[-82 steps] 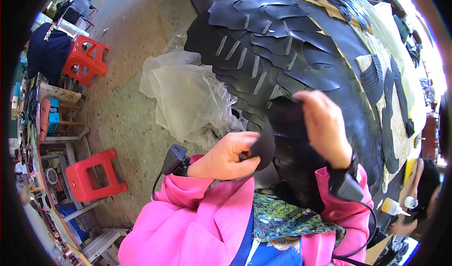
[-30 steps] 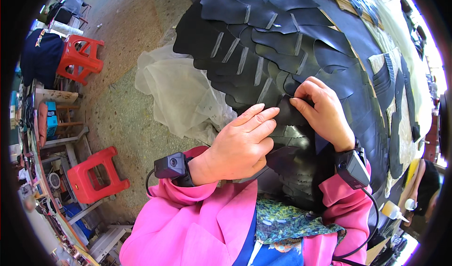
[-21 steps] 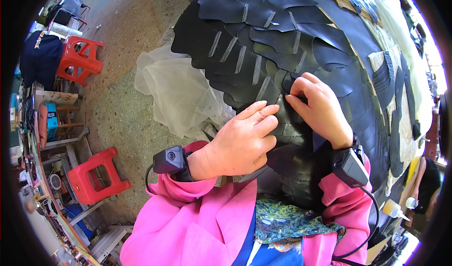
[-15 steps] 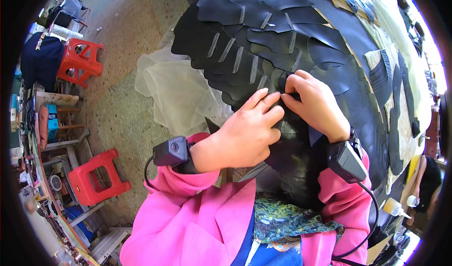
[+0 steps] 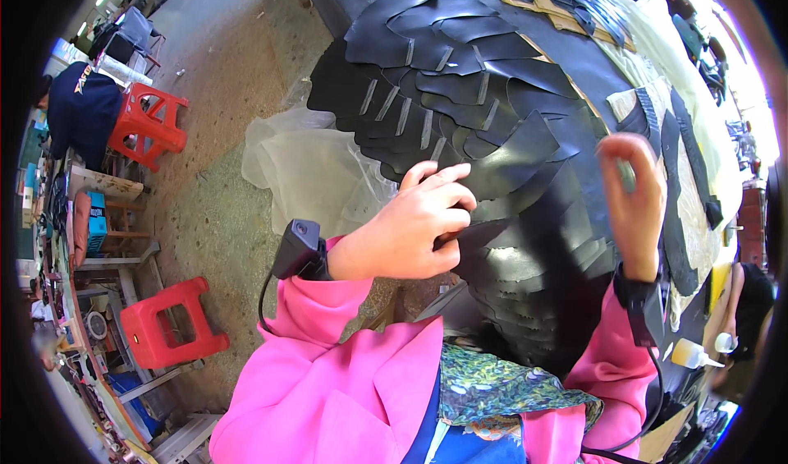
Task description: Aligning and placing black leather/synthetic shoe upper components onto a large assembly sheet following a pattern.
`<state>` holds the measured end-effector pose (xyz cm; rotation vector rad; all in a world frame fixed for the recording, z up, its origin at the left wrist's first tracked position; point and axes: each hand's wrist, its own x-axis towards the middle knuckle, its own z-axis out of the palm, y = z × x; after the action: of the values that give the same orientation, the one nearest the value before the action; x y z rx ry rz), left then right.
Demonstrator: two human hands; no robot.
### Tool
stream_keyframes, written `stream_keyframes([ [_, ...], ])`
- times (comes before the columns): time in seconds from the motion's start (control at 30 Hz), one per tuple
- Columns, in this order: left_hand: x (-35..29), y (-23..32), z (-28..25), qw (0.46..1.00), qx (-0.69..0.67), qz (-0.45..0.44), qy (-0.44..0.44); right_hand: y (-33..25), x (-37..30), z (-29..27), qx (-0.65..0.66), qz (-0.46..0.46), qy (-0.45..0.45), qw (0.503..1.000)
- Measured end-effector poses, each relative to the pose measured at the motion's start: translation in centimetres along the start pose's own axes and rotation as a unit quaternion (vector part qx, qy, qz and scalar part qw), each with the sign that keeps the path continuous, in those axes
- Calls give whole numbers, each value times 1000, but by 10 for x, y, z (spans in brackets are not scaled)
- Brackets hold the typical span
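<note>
Overlapping black leather-like cut pieces (image 5: 460, 103) lie fanned in rows over the work surface, several of them carrying short grey strips (image 5: 426, 129). My left hand (image 5: 423, 222) hovers over or rests on the near left edge of these pieces, its fingers loosely bent and apart, with nothing visible in them. To the right, my right hand (image 5: 639, 197) is raised near the right edge of the layered pieces. Its thumb and fingers curl together in a pinch, slightly blurred; whatever is between the fingertips cannot be made out.
Further right are a pale cloth (image 5: 698, 193) with dark strips on it and a squeeze bottle (image 5: 691, 354). Translucent plastic sheeting (image 5: 304, 164) lies left of the work surface. Red stools (image 5: 176, 324) stand on the floor at left, beside a cluttered bench. Part of another person (image 5: 749, 308) shows at far right.
My right hand has moved away from the left hand to the right, off the middle pieces. My left hand has shifted slightly left, and a broad black piece shows where the right hand was.
</note>
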<state>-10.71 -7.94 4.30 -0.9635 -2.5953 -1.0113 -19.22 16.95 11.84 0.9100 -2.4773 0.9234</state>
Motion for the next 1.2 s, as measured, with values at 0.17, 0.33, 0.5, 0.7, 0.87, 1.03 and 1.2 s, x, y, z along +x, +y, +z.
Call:
stream_keyframes([
  [0.17,-29,33,11,908,-324,-234,128,-52,-20,26,209,-84,-240,944],
  [0.33,-15,56,21,780,-558,-229,165,-71,-38,55,164,-47,-199,965],
  [0.5,-10,51,11,876,-445,-137,125,-58,-21,47,215,8,-196,957],
  [0.7,10,25,1,977,-49,-110,174,-7,22,38,116,102,-136,979],
  [0.87,28,6,11,975,149,-122,109,47,49,71,92,176,-184,963],
  [1.03,37,-2,14,973,183,-111,83,59,53,88,93,168,-190,963],
  [1.2,43,-14,18,974,190,-109,57,70,60,95,129,190,-219,948],
])
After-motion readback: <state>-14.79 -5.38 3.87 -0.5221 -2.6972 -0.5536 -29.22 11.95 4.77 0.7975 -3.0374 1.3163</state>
